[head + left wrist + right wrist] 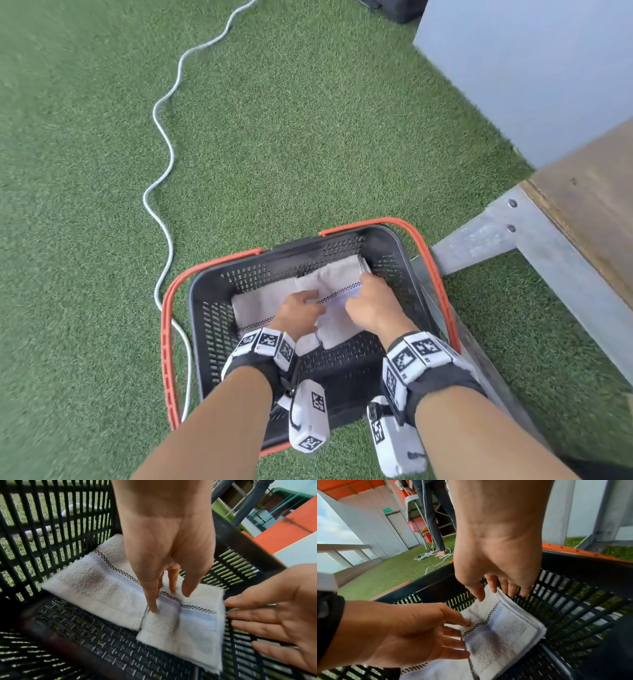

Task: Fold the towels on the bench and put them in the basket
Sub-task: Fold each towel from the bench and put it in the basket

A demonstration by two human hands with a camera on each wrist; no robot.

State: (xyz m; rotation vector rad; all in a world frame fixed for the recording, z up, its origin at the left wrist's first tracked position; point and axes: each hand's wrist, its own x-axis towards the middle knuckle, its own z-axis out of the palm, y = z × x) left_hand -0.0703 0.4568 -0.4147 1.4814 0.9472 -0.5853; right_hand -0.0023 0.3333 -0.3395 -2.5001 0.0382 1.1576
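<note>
A black basket (198,291) with orange handles stands on green turf. On its floor lie two folded white towels with a checkered and blue stripe, side by side. The left towel (260,301) (96,582) lies free. On the right towel (339,329) (185,628) (505,628) my left hand (308,298) (171,600) (464,635) presses with straight fingers near the towel's left edge. My right hand (363,287) (238,620) (501,595) is at that towel's far right edge, fingers spread and nearly straight, thumb touching the top.
The wooden bench (589,205) on a metal frame stands right of the basket. A white cable (164,137) snakes over the turf on the left, passing the basket. A grey wall (531,68) rises behind the bench. In the right wrist view a person's legs (433,520) stand farther off.
</note>
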